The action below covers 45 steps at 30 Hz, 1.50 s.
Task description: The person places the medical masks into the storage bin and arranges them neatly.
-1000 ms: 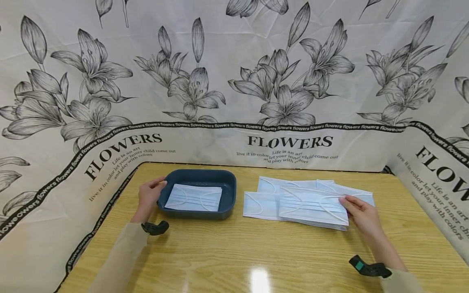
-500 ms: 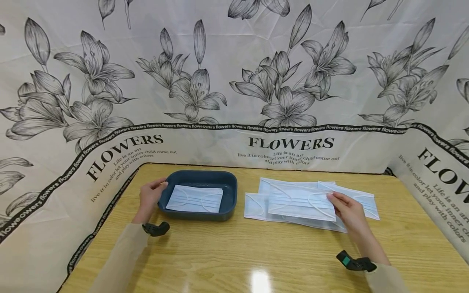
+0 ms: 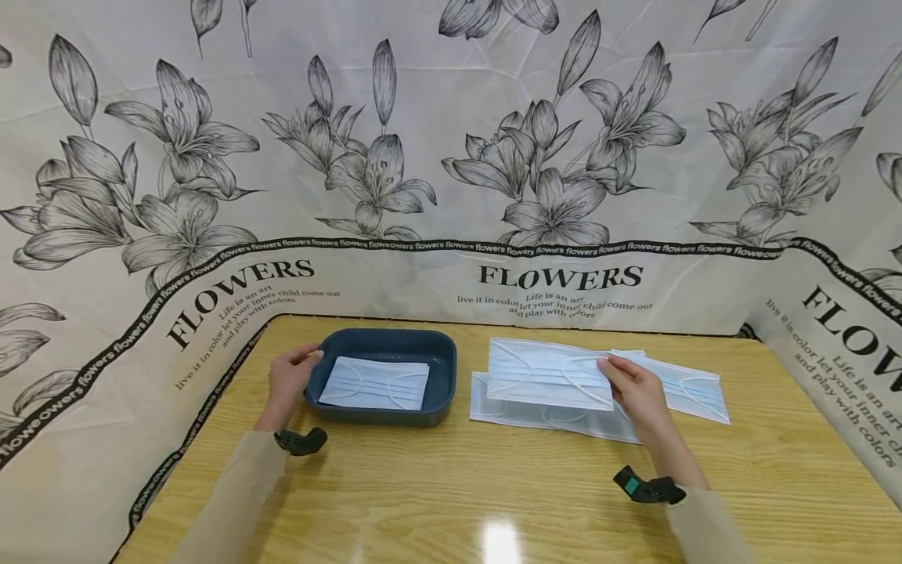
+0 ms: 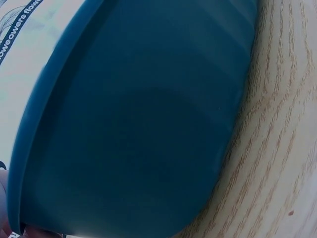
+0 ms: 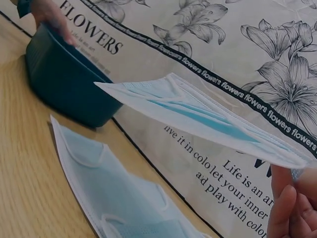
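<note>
My right hand (image 3: 637, 392) pinches a light-blue face mask (image 3: 550, 374) by its right end, raised above other masks. In the right wrist view that mask (image 5: 208, 116) hangs clear of the table, nearly level. Below it more face masks (image 3: 557, 423) lie on the table, partly hidden by the held one. At the left, a dark blue plastic basin (image 3: 440, 392) holds face masks (image 3: 373, 384) lying flat. My left hand (image 3: 289, 384) grips the basin's left rim, thumb and fingers on either side of the wall. The left wrist view is filled by the basin's outer wall (image 4: 138, 124).
Another face mask (image 3: 694, 388) lies to the right, behind the right hand. The wooden table (image 3: 437, 493) ends at the back against a flower-printed cloth (image 3: 395, 278), which also stands along both sides.
My right hand has lifted the mask off the others and carried it leftward, uncovering the mask at the right. The left hand stays on the basin's rim.
</note>
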Each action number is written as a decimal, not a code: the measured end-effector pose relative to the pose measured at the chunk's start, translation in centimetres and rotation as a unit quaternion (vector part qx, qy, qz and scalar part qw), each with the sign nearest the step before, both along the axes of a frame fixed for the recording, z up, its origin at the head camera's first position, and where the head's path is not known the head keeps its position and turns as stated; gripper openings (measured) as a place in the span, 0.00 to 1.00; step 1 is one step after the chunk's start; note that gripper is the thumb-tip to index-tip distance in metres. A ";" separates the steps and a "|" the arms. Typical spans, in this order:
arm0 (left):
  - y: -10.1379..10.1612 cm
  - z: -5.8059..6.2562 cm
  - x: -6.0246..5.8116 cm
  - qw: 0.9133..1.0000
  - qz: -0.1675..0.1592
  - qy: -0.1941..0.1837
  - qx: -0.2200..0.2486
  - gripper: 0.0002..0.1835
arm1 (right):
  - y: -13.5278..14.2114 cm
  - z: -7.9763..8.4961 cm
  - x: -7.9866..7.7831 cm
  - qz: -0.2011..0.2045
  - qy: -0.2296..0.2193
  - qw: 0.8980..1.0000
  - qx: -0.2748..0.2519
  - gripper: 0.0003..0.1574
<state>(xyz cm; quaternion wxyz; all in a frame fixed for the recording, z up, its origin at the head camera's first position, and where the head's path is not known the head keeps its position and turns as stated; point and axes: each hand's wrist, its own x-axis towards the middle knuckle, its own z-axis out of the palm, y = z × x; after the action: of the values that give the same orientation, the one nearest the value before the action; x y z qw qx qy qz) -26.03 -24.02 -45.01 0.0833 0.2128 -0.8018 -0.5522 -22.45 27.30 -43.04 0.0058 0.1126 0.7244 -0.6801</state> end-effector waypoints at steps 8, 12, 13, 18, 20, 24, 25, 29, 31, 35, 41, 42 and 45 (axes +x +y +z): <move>-0.1 0.0 0.0 1.000 0.004 0.000 0.002 0.20 | -2.2 0.5 -0.8 0.004 0.003 1.000 -0.027 0.26; -0.2 0.1 0.2 1.000 -0.005 0.003 0.008 0.21 | -3.4 0.7 -1.2 0.010 0.004 1.000 -0.024 0.36; -0.3 0.1 0.2 1.000 -0.007 0.003 0.008 0.21 | -3.7 0.7 -1.3 0.013 0.002 1.000 -0.023 0.38; -0.3 0.1 0.4 1.000 -0.006 0.003 0.002 0.22 | -5.2 0.8 -1.6 0.027 0.004 0.999 -0.026 0.30; -0.2 0.1 0.4 1.000 -0.004 0.003 -0.001 0.21 | -5.9 0.6 -1.7 0.033 0.009 0.999 -0.030 0.25; -0.1 0.1 0.4 1.000 -0.001 0.000 -0.002 0.21 | -7.2 0.3 -1.9 0.039 0.015 0.998 -0.035 0.24; -0.1 0.1 0.3 1.000 -0.001 -0.001 -0.002 0.21 | -7.6 0.2 -2.0 0.041 0.016 0.998 -0.035 0.24; 0.0 0.1 0.4 1.000 -0.001 -0.005 0.000 0.20 | -8.8 0.2 -2.1 0.048 0.014 0.998 -0.034 0.29; 0.0 0.1 0.3 1.000 -0.001 -0.006 -0.001 0.21 | -9.3 0.3 -2.2 0.053 0.013 0.998 -0.032 0.31; 0.0 0.1 0.3 1.000 -0.002 -0.003 -0.001 0.21 | -10.2 0.5 -2.3 0.057 0.010 0.998 -0.038 0.32; 0.0 0.1 0.2 1.000 -0.005 0.000 0.001 0.21 | -11.6 0.4 -2.5 0.060 0.009 0.997 -0.038 0.31; 0.0 0.1 0.1 1.000 -0.005 0.001 0.001 0.21 | -11.8 0.4 -2.6 0.060 0.010 0.997 -0.039 0.30; -0.1 0.1 0.0 1.000 -0.003 0.003 0.001 0.21 | -12.4 0.3 -2.7 0.063 0.017 0.997 -0.043 0.29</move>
<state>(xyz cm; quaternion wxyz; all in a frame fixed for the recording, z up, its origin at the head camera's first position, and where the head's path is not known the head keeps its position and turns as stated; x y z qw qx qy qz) -26.02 -24.10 -44.93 0.0835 0.2091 -0.8018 -0.5535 -25.16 14.87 -42.78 0.0415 0.0546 0.7000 -0.7109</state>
